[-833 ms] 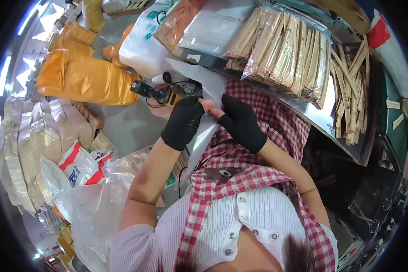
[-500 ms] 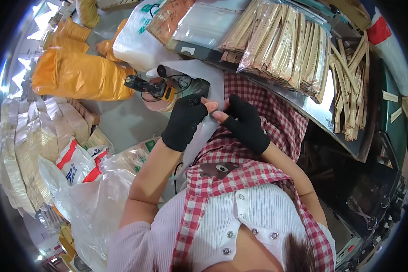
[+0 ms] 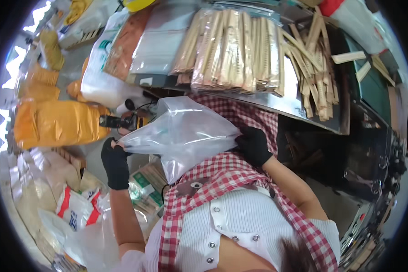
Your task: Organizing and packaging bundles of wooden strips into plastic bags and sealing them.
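You've got the clear plastic bag (image 3: 186,133) stretched left-to-right, left hand (image 3: 114,161) pinching one edge, right hand (image 3: 255,145) clamped on the other.

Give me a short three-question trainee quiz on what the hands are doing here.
1. True or false: both hands wear black gloves.
2. What do the left hand and right hand hold between them? A) a clear plastic bag B) a bundle of sticks C) a yellow sack
3. Fill in: the packs of wooden sticks lie on a ____ tray.

Key: 1 true. 2 A, the clear plastic bag, stretched open, one hand at each side. 3 metal.
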The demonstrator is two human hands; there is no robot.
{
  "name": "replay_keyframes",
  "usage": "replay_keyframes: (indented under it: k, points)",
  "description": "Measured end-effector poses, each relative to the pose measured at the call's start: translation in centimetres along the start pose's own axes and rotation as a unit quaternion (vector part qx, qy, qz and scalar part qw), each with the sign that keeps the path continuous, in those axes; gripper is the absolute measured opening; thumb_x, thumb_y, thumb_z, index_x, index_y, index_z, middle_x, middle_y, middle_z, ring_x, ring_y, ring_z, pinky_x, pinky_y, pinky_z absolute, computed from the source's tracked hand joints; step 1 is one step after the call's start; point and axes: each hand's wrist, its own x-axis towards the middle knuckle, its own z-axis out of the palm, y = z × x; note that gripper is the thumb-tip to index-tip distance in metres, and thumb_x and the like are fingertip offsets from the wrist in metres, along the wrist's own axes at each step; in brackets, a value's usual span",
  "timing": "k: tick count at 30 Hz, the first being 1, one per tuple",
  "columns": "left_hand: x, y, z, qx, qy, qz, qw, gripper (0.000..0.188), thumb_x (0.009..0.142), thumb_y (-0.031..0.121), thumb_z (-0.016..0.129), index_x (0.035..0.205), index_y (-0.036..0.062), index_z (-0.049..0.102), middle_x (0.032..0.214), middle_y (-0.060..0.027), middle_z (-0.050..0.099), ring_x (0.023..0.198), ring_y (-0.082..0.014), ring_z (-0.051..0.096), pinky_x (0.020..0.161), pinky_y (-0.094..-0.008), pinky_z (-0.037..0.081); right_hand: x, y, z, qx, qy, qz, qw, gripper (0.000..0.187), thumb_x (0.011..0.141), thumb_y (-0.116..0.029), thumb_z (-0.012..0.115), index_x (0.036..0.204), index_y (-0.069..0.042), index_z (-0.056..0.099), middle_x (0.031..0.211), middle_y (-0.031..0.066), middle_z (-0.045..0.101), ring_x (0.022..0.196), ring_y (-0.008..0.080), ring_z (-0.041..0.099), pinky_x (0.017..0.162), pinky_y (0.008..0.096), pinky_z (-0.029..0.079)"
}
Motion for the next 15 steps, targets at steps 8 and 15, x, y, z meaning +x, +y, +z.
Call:
replay_keyframes:
  k: [8,15]
  points:
    - [-3.9,13.3,5.0,0.266,-0.288,0.428,0.814,0.025,0.065,-0.009,0.051,0.088,0.0011,0.050,0.100,-0.0143,0.052,0.089,-0.0279,0.052,0.077,-0.0355,0.043,7.6,-9.5,6.7,-0.045,-0.116,-0.327,0.937,0.030,0.073,-0.017,0.064,0.101,-0.007,0.062,0.090,0.0153,0.062,0.082,0.0304,0.062,0.077,0.0410,0.049]
    - [-0.8,6.9,-5.8,0.250,0.093,0.156,0.951,0.022,0.079,-0.002,0.050,0.100,0.0028,0.056,0.090,-0.0143,0.059,0.081,-0.0257,0.061,0.073,-0.0336,0.047,9.1,-11.9,3.9,0.137,-0.449,-0.285,0.836,0.022,0.083,-0.023,0.065,0.097,-0.007,0.068,0.096,0.0120,0.067,0.086,0.0222,0.065,0.076,0.0346,0.050]
